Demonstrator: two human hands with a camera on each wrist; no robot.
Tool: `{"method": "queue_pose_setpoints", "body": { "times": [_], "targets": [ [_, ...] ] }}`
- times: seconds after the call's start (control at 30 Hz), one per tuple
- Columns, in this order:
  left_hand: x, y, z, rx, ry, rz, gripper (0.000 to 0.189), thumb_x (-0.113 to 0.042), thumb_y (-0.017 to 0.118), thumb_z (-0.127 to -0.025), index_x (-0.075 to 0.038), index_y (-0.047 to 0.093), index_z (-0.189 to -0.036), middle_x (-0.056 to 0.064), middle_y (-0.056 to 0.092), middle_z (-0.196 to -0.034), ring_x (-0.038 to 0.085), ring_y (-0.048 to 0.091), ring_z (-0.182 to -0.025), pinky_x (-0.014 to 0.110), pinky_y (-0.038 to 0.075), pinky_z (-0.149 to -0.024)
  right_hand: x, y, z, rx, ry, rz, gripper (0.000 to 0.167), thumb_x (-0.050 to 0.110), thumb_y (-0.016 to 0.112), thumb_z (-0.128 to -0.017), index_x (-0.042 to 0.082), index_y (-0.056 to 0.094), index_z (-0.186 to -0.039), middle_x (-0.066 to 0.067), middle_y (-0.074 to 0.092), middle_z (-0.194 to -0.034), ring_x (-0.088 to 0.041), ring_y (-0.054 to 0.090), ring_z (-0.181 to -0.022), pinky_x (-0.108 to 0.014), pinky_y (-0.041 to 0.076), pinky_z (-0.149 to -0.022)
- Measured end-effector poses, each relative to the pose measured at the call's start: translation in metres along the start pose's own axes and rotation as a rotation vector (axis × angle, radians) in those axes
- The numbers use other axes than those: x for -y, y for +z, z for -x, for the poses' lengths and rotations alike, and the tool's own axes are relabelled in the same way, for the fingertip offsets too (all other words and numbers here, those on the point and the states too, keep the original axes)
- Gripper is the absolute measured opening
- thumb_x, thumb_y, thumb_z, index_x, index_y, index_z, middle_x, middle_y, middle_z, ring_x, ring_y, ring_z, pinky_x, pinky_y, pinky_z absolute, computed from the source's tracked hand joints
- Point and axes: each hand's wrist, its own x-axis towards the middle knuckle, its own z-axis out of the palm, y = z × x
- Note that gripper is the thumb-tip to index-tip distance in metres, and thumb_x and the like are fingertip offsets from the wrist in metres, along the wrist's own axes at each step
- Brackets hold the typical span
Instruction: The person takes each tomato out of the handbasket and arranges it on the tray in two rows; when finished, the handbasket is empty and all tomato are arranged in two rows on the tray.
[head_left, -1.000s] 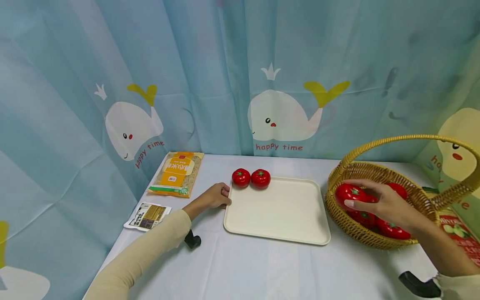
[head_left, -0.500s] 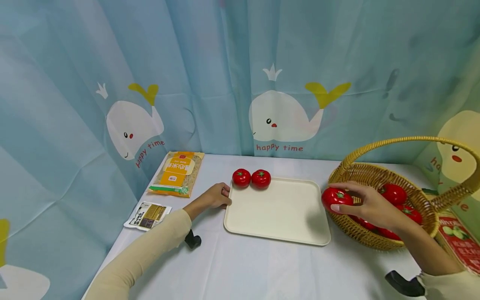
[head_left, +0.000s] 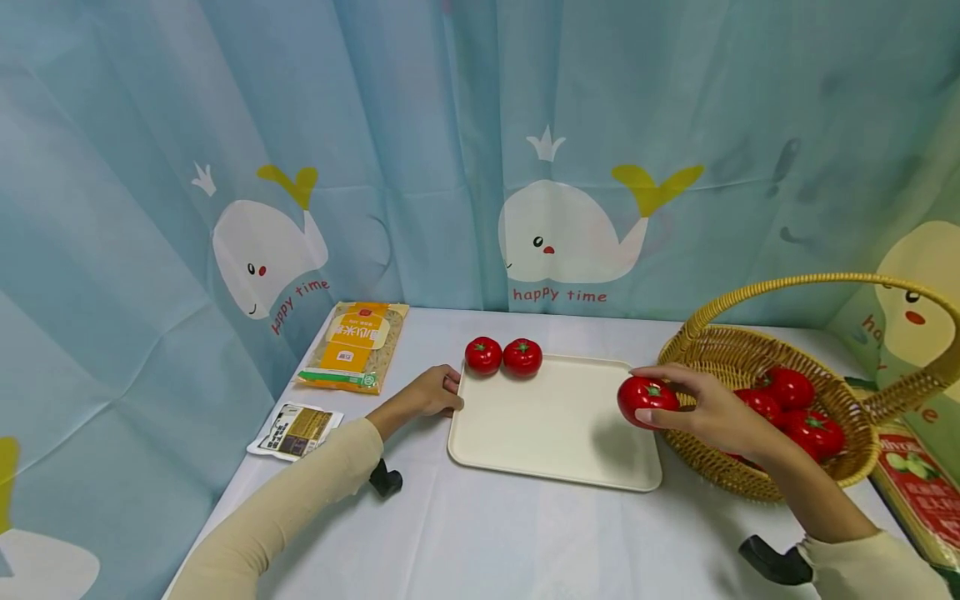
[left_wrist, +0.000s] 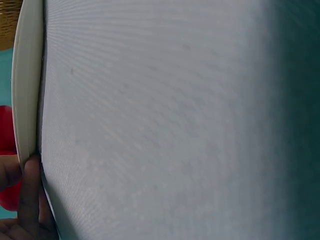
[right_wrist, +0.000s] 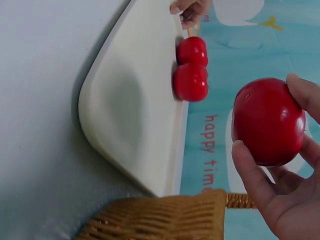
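My right hand [head_left: 708,408] holds a shiny red tomato [head_left: 643,402] with a green stem mark, raised over the right edge of a cream tray [head_left: 555,425]. In the right wrist view, thumb and fingers wrap the sides of this tomato [right_wrist: 267,121]. Two more tomatoes [head_left: 521,358] sit side by side in the tray's far left corner. At the tray's left edge, my left hand [head_left: 433,392] pinches the rim, thumb above and fingers below in the left wrist view. Several tomatoes [head_left: 813,433] lie in a wicker basket [head_left: 720,350] right of the tray.
A yellow grain bag [head_left: 356,346] and a small white packet [head_left: 296,432] lie on the left of the white-covered table. The basket's tall handle [head_left: 795,279] arches up at the right. Beside the basket lies a red package [head_left: 922,479]. Whale-print curtains enclose the table.
My right hand has carried the tomato left, out from over the basket to above the tray's right edge. My left hand and the two tomatoes on the tray have stayed put.
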Motion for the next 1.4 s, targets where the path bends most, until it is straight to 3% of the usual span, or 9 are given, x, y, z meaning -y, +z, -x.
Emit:
{"method": "queue_pose_setpoints", "body": {
  "times": [0.27,0.9,1.4],
  "targets": [
    [0.001,0.000,0.000,0.006,-0.003,0.003,0.040,0.005,0.071,-0.083,0.003,0.055,-0.120,0.009,0.059,-0.094,0.016,0.060,-0.077,0.028,0.063,-0.068,0.000,0.011,-0.009,-0.005,-0.016,-0.027,0.053,0.022,0.079,-0.087,0.015,0.059,-0.136,-0.015,0.059,-0.129,-0.040,0.053,-0.117,-0.024,0.060,-0.076],
    [0.003,-0.001,0.001,0.010,0.018,0.029,0.040,0.006,0.071,-0.083,0.005,0.054,-0.119,0.009,0.058,-0.092,0.016,0.060,-0.076,0.028,0.063,-0.067,-0.002,0.028,-0.033,-0.001,0.021,-0.059,0.058,0.026,0.082,-0.084,0.009,0.060,-0.135,-0.020,0.058,-0.133,-0.036,0.058,-0.111,-0.025,0.059,-0.074],
    [0.002,-0.002,0.000,0.013,0.016,0.031,0.041,0.004,0.071,-0.083,0.004,0.055,-0.120,0.009,0.058,-0.093,0.016,0.060,-0.077,0.027,0.062,-0.067,-0.005,0.038,-0.055,-0.003,0.031,-0.082,0.061,0.023,0.082,-0.084,0.000,0.057,-0.135,-0.021,0.063,-0.126,-0.032,0.060,-0.105,-0.026,0.058,-0.072]
  ]
}}
